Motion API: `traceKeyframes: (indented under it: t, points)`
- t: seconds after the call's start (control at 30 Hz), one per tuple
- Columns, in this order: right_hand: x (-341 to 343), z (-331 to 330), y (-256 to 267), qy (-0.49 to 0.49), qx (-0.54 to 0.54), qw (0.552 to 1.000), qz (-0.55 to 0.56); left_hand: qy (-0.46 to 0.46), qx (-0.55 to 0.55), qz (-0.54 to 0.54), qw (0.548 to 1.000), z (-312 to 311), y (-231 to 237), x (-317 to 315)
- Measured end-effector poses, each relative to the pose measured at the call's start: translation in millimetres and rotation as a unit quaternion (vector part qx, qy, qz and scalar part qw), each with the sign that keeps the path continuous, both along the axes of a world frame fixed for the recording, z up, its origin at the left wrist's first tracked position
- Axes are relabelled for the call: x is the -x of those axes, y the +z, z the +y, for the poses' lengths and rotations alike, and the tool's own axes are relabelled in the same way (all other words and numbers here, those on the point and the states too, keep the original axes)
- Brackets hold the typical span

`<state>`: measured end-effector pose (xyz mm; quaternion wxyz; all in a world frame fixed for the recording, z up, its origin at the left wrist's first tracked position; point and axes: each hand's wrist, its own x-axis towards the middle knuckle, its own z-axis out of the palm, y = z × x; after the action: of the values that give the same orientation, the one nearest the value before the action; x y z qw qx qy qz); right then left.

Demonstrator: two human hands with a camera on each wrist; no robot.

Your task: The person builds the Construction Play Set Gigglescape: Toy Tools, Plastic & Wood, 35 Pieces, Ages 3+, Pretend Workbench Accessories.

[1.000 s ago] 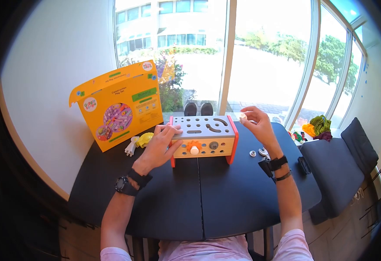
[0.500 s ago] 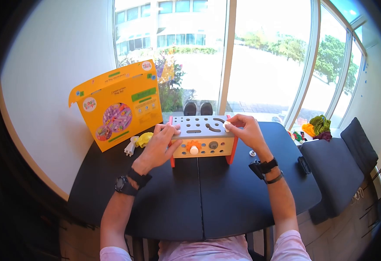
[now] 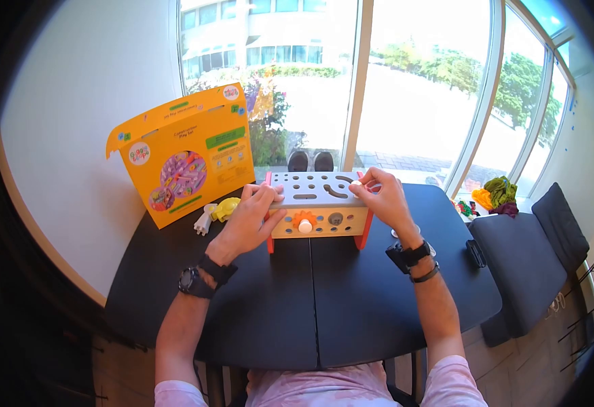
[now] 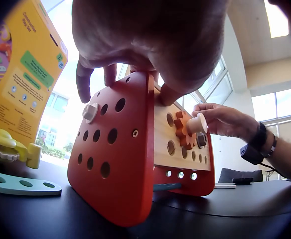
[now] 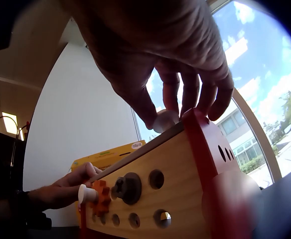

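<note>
A toy workbench (image 3: 324,201) with a grey holed top and red end panels stands on the table. My left hand (image 3: 246,227) grips its left end, fingers over the top and thumb against the front. At the top's right end, my right hand (image 3: 386,203) pinches a small white piece (image 5: 165,121) against the surface. On the wooden front are an orange gear (image 4: 184,130) with a white peg (image 3: 305,226) through it and a grey bolt (image 5: 128,188). A white piece (image 4: 89,112) sticks out of the left red panel. The pinched piece's underside is hidden.
Behind and left stands a yellow box (image 3: 226,159). Beside it lie a yellow piece (image 3: 226,209) and a white piece (image 3: 203,221). A teal holed strip (image 4: 23,184) lies left of the workbench. A black object (image 3: 475,254) rests near the table's right edge, before a grey chair (image 3: 524,254).
My right hand has come down and left from beside the workbench, carrying the white piece onto its top. The left hand keeps its grip. The head view has shifted slightly.
</note>
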<state>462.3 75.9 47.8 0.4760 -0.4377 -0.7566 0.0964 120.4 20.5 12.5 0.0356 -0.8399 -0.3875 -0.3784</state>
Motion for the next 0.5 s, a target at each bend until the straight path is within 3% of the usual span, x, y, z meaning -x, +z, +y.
traceKeyframes:
  t: [0.23, 0.5]
  points:
    - [-9.2, -2.9, 7.4, 0.064, 0.058, 0.996, 0.014, 0.004, -0.002, 0.003, 1.000, 1.6, -2.4, 0.3]
    - [-13.0, 4.2, 24.1, 0.048, 0.060, 0.995, -0.070, 0.008, 0.006, -0.004, 1.000, 2.0, -4.8, 1.9]
